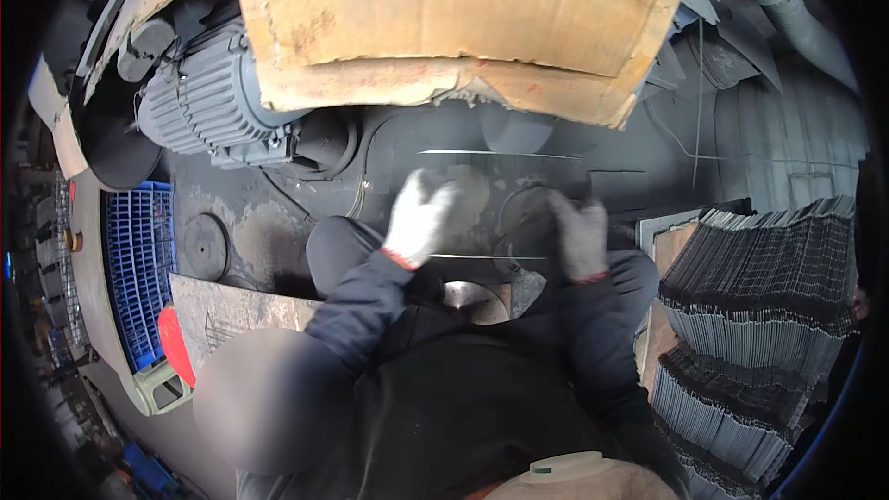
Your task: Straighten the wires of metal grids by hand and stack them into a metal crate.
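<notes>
My left hand [419, 220] and my right hand [582, 233], both in white gloves with red cuffs, are raised over my lap and blurred by motion. Their fingers look bent inward toward each other. Two thin bright lines, an upper one [500, 155] and a lower one [491, 257], run crosswise between the hands, like the edges of a thin, see-through panel. The blur hides what the fingers grip. Below the hands, between my knees, a shiny round metal piece [474, 299] is partly covered.
A worn cardboard sheet [463, 9] overhangs the far side. A grey ribbed motor [199, 93] stands at far left, with a blue plastic crate [141, 268] nearer. Tall stacks of thin dark mesh plates [755, 268] rise at my right. A metal sheet [236, 306] lies beside my left knee.
</notes>
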Motion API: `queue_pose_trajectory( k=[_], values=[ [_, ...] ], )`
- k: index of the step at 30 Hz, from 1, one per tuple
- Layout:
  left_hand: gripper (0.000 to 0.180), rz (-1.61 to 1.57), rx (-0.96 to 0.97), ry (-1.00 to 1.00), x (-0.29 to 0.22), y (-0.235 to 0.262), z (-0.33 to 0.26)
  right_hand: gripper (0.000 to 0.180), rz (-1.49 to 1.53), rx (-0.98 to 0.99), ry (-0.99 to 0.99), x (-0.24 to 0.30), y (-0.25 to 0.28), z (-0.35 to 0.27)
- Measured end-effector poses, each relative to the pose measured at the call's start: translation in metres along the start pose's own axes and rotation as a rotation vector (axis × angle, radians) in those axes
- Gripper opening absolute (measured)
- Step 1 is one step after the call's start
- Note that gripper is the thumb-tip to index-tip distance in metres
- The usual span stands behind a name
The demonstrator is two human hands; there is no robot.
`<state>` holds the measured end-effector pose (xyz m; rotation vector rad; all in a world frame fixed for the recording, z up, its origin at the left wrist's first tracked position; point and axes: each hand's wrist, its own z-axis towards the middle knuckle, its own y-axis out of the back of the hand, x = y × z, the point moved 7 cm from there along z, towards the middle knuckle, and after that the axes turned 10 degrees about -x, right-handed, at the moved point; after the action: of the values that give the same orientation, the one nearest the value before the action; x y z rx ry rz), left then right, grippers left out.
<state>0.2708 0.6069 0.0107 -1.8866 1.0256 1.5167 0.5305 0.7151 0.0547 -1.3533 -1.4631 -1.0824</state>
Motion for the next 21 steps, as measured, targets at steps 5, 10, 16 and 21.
queue_pose_trajectory(
  k=[5,10,16,21],
  values=[
    [0.046,-0.039,0.028,0.068,0.006,-0.062,-0.005,0.021,0.076,-0.081,-0.138,0.013,0.046,0.006],
    [0.046,-0.152,-0.029,0.453,0.001,0.053,-0.008,0.031,-0.246,0.066,-0.148,-0.015,-0.029,0.002],
    [0.039,-0.090,0.160,0.305,-0.036,-0.013,-0.004,0.031,-0.830,0.052,0.383,-0.001,0.040,0.000],
    [0.038,-0.094,0.188,0.267,-0.016,-0.079,-0.017,0.033,0.058,-0.191,-0.121,0.049,0.061,-0.017]
  ],
)
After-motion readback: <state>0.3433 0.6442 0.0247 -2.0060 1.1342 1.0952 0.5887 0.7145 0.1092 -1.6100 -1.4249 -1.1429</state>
